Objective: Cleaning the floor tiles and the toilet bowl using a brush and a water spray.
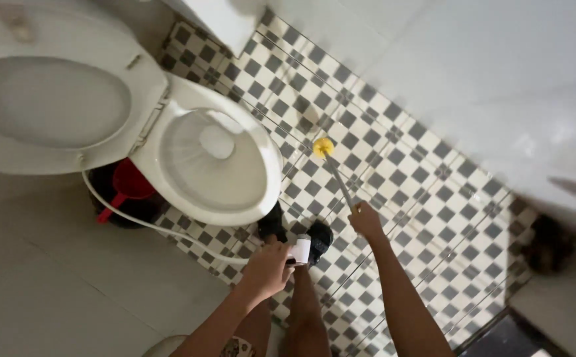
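I see my right hand (366,219) closed around the handle of a toilet brush (333,173), its yellow head resting on the checkered floor (426,198) beside the open toilet (215,165). My left hand (268,268) grips a small white bottle (299,251) above my black shoes (319,239).

Small tiled bathroom, seen from above. Checkered floor (393,165) of grey and white squares running diagonally from far left to near right. White toilet bowl (212,165) at left, seat and lid (50,106) raised against the wall. Red dipper (126,185) in a dark bucket (113,208) just beside the bowl, white spray hose (169,231) curving past along the floor. Plain pale wall tiles (70,284) at near left, glossy white wall (499,79) at far right with soft reflected light. Dark tangled clump (549,244) at right edge. Dark threshold (509,337) at near right corner.
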